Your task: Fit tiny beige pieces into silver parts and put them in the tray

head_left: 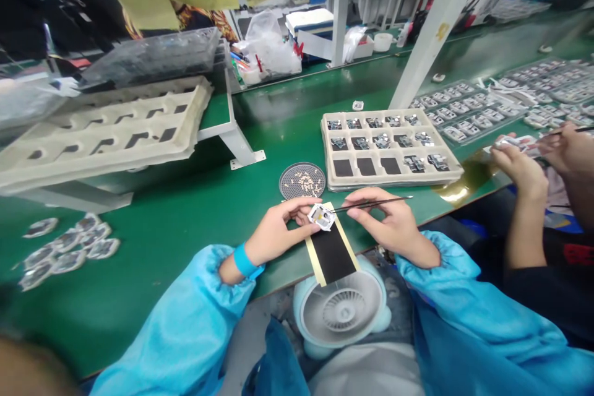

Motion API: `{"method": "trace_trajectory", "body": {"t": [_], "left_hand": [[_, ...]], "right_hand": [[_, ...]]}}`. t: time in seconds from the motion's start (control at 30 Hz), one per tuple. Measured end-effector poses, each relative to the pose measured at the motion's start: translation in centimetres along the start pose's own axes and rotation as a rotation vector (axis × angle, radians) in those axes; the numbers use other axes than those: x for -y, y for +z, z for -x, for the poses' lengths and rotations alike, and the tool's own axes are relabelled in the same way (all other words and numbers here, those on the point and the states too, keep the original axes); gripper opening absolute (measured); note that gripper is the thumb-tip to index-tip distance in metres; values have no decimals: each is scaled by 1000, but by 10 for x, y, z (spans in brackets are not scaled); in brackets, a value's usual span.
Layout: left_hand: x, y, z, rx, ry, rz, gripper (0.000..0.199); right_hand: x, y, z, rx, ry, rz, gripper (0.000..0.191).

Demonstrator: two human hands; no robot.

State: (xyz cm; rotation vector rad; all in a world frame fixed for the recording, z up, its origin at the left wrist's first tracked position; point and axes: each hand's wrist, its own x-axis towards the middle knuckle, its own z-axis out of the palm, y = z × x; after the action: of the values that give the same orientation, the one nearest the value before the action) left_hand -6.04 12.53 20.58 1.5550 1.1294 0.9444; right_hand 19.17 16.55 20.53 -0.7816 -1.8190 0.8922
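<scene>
Between its thumb and fingers, my left hand (290,224) grips a small white-framed electronic part (322,217). A pair of dark tweezers (375,203) is pinched in my right hand (387,223), and its tips meet or nearly meet the part; I cannot tell which. Under both hands lies a black strip with yellow edges (338,255), reaching past the bench edge. Just behind my left hand is a round perforated dish (302,181) with several tiny pale pieces. A cream compartment tray (394,180) beyond my right hand holds metallic parts in most pockets; three front-left pockets show only black bottoms.
Several finished-looking white parts (69,247) lie at left on the green bench (185,229). A raised stand bears another cream tray (176,148). A slanted post (431,31) rises behind. At right, a co-worker's hands (524,167) hold a part. A small fan (344,310) sits below the edge.
</scene>
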Motion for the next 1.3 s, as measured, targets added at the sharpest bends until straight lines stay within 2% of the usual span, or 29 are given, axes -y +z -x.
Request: {"method": "trace_trajectory", "body": {"t": [0.23,0.53,0.67,0.77,0.87,0.93,1.0,1.03,1.1,1.17,1.2,1.23,1.3], "left_hand": [[-1,-1,1,4,-54,-45,48],[-3,-2,2,-4,-49,-60,48],[-3,-5,1,47,-60,-25,47],[-3,-4,2,139,-99,120,46],[-1,-2,3,192,-120,301,44],[0,-3,2,164,-99,399,43],[2,-3,1,125,-87,487,44],[2,-4,0,105,-94,522,45],[2,-3,-1,51,-125,564,47],[2,-3,-2,-22,-155,570,50],[2,-2,-2,-54,-165,564,52],[2,-2,-3,-77,-171,556,54],[2,-1,-3,-110,-174,541,54]], "right_hand": [[-1,-1,-4,16,48,-36,11],[3,-6,-8,80,90,-21,13],[1,-8,-10,153,248,-268,16],[-3,-14,-11,285,357,-499,21],[-4,-23,-18,453,386,-679,24],[-3,-31,-32,464,366,-743,27],[-3,-39,-58,355,311,-629,29],[-5,-41,-75,278,276,-471,29],[-11,-41,-109,171,220,39,28],[-21,-35,-139,170,206,576,26],[-26,-30,-150,190,214,775,27],[-32,-25,-158,209,219,923,27],[-41,-17,-166,224,224,1060,29]]}}
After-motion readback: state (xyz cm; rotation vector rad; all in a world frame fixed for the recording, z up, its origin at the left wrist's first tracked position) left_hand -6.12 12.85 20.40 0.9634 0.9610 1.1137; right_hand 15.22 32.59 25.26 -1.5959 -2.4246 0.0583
